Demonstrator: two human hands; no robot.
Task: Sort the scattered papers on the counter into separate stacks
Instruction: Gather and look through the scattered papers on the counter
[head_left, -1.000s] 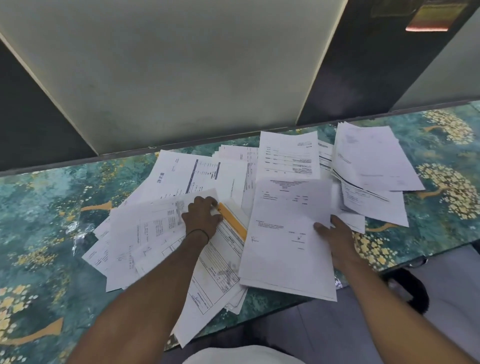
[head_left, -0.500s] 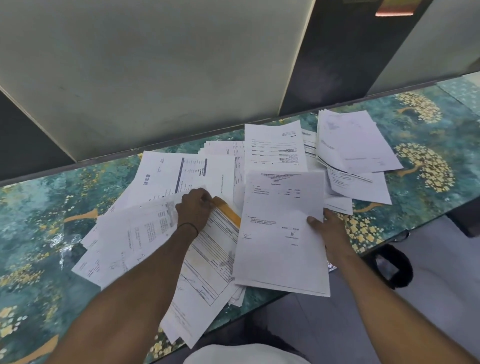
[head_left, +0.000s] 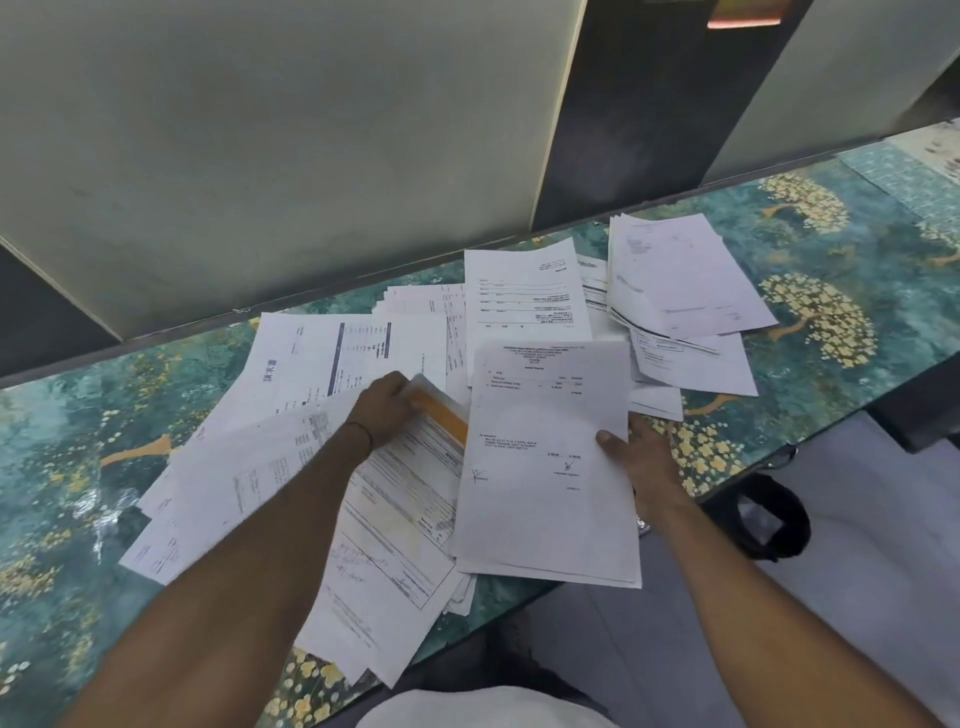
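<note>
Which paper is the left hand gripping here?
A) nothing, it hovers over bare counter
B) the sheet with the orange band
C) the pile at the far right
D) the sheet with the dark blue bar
B: the left hand curls its fingers over the top edge of the sheet with the orange band, while the right hand holds a separate white sheet.

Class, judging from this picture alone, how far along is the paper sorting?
Done: perhaps one rough pile at far right. In hand: the right hand holds a white sheaf, the left hand grips the orange-banded form. Left: most papers lie overlapping across the counter, unsorted.
</note>
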